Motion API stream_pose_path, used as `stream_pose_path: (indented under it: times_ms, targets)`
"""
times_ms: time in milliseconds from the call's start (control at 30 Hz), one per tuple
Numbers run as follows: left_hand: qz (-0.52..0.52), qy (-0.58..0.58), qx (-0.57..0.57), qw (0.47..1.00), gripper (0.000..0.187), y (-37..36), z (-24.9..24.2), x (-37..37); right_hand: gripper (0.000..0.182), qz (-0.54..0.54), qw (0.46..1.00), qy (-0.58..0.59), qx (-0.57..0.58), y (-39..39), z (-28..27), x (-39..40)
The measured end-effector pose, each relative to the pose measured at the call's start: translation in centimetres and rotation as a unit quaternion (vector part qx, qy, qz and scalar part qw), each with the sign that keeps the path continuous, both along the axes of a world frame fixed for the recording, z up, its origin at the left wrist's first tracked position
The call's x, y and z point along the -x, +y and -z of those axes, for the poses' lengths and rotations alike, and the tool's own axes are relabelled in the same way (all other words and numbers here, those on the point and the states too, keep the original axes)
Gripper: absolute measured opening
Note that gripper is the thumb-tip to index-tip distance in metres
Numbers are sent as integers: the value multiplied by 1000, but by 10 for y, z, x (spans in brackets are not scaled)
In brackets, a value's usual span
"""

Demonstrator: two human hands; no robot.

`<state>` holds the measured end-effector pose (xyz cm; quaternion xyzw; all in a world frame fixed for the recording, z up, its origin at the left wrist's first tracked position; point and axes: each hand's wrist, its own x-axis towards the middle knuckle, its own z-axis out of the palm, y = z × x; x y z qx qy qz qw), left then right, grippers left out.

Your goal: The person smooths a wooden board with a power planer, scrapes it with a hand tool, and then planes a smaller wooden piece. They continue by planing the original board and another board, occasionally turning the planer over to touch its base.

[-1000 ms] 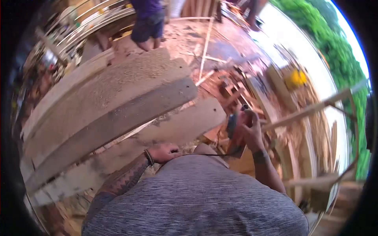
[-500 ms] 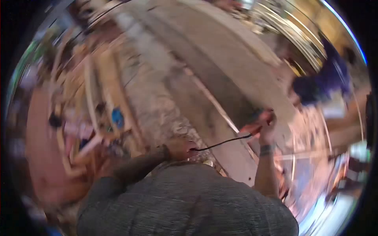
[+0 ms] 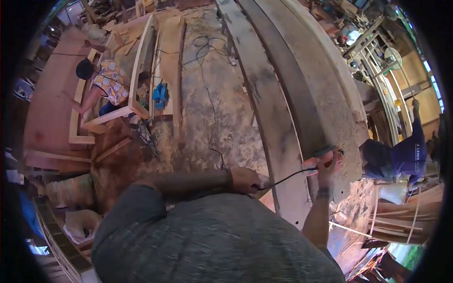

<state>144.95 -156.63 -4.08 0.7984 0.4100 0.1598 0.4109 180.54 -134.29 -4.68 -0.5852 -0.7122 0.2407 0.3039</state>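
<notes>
Red tool [image 3: 310,165] crosswise to planks [image 3: 302,99], cord [image 3: 289,177] leaving leftward.

Long wooden planks [image 3: 264,85], sawdust [image 3: 350,148], stained floor [image 3: 236,122], thin cable [image 3: 208,87]

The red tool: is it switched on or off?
Cannot tell: no switch shows clearly. The red tool is in the right hand, over the dark board; its black cord runs to the left hand.

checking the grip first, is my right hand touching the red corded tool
Touching. The head view shows the right hand wrapped around the red corded tool, with no gap visible.
</notes>
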Motion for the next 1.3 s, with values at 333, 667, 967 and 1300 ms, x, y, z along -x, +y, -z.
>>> stream_pose_path:
  times_ms: [333, 667, 967, 1300]
  targets:
    - [102, -3, -15, 995, 28, -35, -35, 58, 67, 18, 990, 46, 131, -73, -16, 33]
    - [21, 12, -171, 985, 34, -103, -76, 117, 80, 69, 995, -44, -50, -91, 27, 70]
    - [23, -170, 100, 980, 40, -106, -79, 132, 88, 160, 977, 71, -124, -88, 23, 76]
    - [-167, 170, -142, 961, 38, -78, 8, 133, 45, 165, 892, 413, 85, -59, 18, 55]
